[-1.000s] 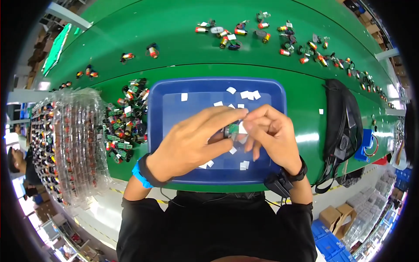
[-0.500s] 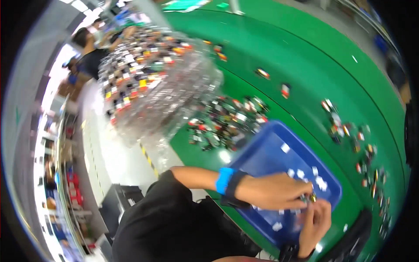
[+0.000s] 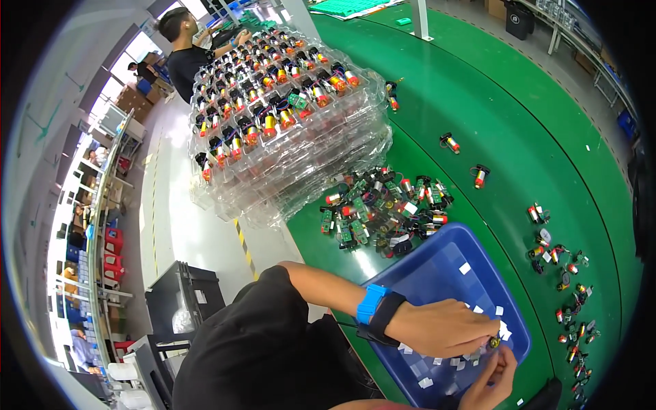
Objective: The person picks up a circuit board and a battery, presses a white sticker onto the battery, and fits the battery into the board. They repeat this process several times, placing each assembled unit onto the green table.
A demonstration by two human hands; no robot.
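Two bare hands meet over a blue plastic tray at the lower right of the head view. The left hand, wearing a blue wristband, comes in from the left; its grip is clamped on a small round dark-and-gold component over the tray's right part. The right hand sits just below, fingers curled close to that component — whether its grip touches it, I cannot tell. White paper squares lie scattered in the tray. On the green counter, mid-frame, a heap of small motors with circuit boards lies beside the tray — clear plastic trays filled with motors stand stacked at upper left.
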